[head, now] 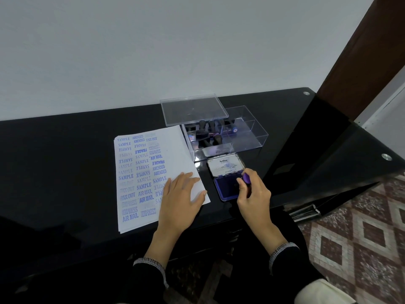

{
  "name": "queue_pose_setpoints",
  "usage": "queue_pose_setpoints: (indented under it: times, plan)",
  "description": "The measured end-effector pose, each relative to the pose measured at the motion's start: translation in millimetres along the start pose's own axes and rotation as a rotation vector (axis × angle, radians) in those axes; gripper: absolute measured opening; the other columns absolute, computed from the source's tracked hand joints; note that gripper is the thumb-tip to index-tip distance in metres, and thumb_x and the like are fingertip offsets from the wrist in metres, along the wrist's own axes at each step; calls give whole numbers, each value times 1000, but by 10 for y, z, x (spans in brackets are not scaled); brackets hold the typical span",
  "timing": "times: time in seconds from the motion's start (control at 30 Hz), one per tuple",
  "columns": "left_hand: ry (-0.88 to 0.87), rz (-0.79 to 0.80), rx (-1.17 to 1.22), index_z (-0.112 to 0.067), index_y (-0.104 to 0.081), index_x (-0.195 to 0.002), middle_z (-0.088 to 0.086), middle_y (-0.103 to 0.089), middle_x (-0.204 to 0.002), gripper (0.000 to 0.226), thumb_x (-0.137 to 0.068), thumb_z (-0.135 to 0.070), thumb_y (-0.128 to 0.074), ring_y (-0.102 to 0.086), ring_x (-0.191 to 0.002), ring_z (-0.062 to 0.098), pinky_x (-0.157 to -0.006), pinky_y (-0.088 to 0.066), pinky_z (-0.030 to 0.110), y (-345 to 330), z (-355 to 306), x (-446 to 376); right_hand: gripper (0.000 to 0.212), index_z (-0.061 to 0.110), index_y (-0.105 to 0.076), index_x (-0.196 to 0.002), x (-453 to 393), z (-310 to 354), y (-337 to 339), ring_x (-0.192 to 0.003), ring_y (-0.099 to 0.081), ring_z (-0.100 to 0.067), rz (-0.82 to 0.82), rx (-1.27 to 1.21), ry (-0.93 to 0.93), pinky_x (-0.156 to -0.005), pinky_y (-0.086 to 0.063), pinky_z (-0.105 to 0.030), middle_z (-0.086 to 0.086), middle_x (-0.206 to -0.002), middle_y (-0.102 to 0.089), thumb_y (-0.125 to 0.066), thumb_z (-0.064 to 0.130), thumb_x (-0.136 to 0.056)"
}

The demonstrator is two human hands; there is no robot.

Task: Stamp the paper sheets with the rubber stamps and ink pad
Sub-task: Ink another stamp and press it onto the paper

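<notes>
Head view: glossy black table (65, 150) against white wall (153, 40).

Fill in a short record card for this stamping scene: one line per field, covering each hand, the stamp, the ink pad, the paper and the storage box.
left hand: flat on the paper, fingers straight
right hand: grips the stamp
stamp: purple top, held over the ink pad
ink pad: open, blue-violet, lid tipped back
paper: white sheets, top one carrying many blue words on its left part
storage box: clear, more stamps inside, its cover propped on the box's far left edge
table: black, glossy
</notes>
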State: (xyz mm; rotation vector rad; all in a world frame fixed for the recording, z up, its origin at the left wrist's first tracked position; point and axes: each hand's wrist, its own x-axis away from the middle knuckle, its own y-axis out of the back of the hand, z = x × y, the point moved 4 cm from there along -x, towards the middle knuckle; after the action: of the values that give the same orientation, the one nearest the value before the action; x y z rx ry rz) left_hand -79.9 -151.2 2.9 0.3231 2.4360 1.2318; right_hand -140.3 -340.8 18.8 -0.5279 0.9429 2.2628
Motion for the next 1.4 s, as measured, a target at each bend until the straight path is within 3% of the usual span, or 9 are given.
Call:
queue_pose_setpoints:
  times: [0.27,0.4,0.67,0.83,0.93,1.4]
  plan:
    - [6,-3,-1,-30,-50,-133,-12,-37,-149,41,-96,-47,-47,-21,-142,7,-116,7,24,3,-7,-1,16,7,-59,-106,-166,-21,-90,-68,-56,-16,72,88,28,-65,-41,-13,-1,-82,-59,-59,6,-90]
    - [9,4,2,-30,-50,-133,-12,-37,-149,41,-96,-47,-46,-21,-142,8,-116,7,25,0,-1,-1,19,7,-58,-105,-74,-16,-61,-68,-55,-14,12,33,17,-65,-40,-7,-2,-82,-58,-50,18,-92]
    - [6,0,-2,-30,-50,-134,-12,-37,-149,41,-96,-46,-46,-20,-142,7,-116,6,25,0,2,0,25,6,-58,-105,0,-18,6,-72,-56,-13,6,-20,-14,-67,-44,-11,-2,-84,-59,-47,25,-92]
    - [14,-2,12,-31,-50,-133,-13,-38,-148,40,-96,-47,-47,-22,-141,6,-117,4,26,10,0,-6,11,10,-57,-103,-171,-8,23,-69,-58,-11,120,2,-39,-64,-41,-7,2,-80,-60,-59,8,-91]
    - [20,1,12,-32,-50,-133,-14,-37,-148,41,-96,-47,-46,-21,-142,6,-117,4,26,13,-3,-7,12,13,-57,-103,-204,-12,55,-69,-60,-10,176,3,-55,-62,-44,-11,2,-79,-62,-61,10,-91]
    - [31,28,4,-31,-50,-133,-13,-37,-149,41,-96,-48,-46,-19,-142,6,-120,3,29,34,-10,8,12,12,-56,-102,-113,9,65,-69,-59,-12,152,6,-71,-61,-47,-19,1,-78,-59,-60,9,-91]
